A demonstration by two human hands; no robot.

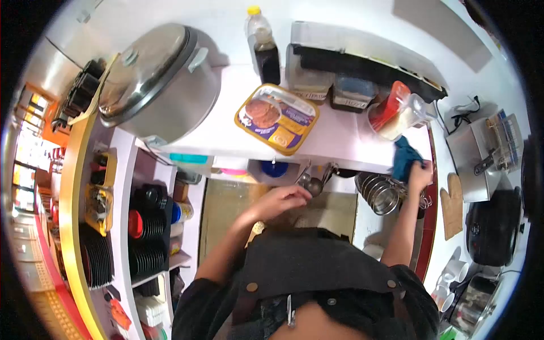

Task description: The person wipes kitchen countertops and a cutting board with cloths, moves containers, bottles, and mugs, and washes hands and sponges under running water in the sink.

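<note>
My right hand [419, 175] is closed on a dark teal cloth [406, 158] at the right end of the pink-white counter [215, 133]. The cloth hangs over the counter's front edge, below a clear container [384, 123] with a red-handled utensil in it. In front of my body, my left hand [283, 200] hovers below the counter edge, fingers loosely stretched and apart, with nothing seen in them. Just beyond its fingertips hang metal ladles [313, 185]; whether they touch is unclear. Several round metal strainers or cups [378, 194] sit left of my right forearm.
On the counter stand a large rice cooker [153, 85], a bottle of dark liquid [266, 59], a yellow-rimmed tub [277, 118] and labelled containers [352, 93]. Shelves with black bowls [148, 258] line the left. An oven mitt [451, 207] and a black appliance [493, 229] are right.
</note>
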